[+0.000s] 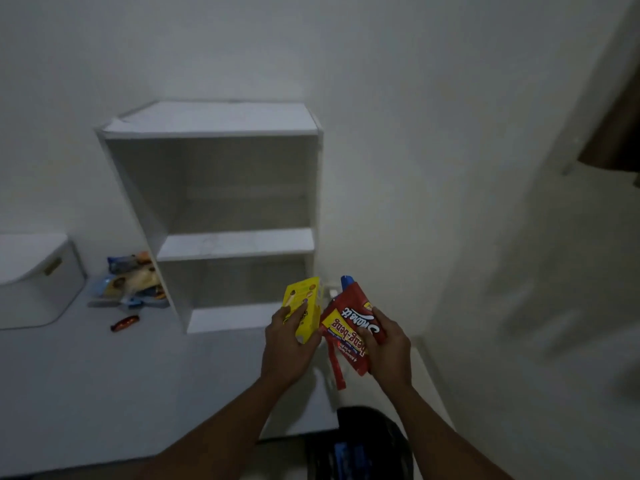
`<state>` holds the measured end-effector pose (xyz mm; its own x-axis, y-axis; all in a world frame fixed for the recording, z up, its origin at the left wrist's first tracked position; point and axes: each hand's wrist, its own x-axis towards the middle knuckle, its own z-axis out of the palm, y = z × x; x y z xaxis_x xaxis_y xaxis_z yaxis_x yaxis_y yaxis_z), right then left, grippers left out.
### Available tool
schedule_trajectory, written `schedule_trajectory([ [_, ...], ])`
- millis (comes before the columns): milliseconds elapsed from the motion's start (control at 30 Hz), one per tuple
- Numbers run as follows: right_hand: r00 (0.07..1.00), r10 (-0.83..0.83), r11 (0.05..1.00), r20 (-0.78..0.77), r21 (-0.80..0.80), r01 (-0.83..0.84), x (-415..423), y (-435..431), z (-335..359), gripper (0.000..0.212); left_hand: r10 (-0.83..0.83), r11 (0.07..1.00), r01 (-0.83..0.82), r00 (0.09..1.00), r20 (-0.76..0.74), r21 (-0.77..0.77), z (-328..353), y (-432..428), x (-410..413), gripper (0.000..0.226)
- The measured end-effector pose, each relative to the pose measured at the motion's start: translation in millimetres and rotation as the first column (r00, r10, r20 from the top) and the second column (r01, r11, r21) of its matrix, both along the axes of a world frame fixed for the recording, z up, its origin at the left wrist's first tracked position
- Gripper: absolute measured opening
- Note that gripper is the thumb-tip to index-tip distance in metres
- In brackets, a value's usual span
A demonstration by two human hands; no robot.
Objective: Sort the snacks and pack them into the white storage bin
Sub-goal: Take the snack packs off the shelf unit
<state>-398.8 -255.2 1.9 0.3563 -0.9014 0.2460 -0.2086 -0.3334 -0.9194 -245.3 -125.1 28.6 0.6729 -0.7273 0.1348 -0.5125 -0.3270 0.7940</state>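
hands meet low in the head view, in front of a white shelf unit [221, 216] that stands against the wall [415, 133]. left hand [289, 344] grips a yellow snack box [304, 304], thumb across its face and fingers curled round the far edge, so the printed side tilts up where it can be read. right hand [389, 351] is clamped on a red beng-beng packet [341, 336], thumb on top and fingers hidden beneath. a second red wrapper [337, 370] seems to hang below it, and a blue-tipped item [347, 281] pokes out behind, though what it is i cannot tell. one kind in each hand reads as sorting: yellow kept apart from red before either goes down.

white storage bin [38, 282] sits at the far left edge, well apart from both hands, its handle slot [52, 266] facing the shelf unit. whether its top is open or covered is not clear from here. between bin and unit lies a loose pile of snacks [133, 282], pressed against the unit's side, probably heaped there to be gone through. a lone dark red bar [124, 323] lies on the floor [104, 393] just in front of the pile. i judge the packing barely begun, since the pile is unsorted and both handfuls must travel left to reach the bin. a dark bag-like shape [360, 445] shows below the forearms.
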Motion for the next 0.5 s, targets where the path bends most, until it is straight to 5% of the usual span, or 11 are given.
schedule_trajectory([
  [400, 0.937, -0.26, 0.914, -0.231, 0.254, 0.316, -126, 2, -123, 0.045, -0.165, 0.949, 0.225, 0.952, -0.259, 0.22, -131, -23, -93, 0.081],
  [500, 0.904, -0.31, 0.879, -0.296, 0.274, 0.391, -146, 3, -143, 0.042, -0.236, 0.908, 0.298, 0.945, -0.227, 0.294, -139, -38, -106, 0.062],
])
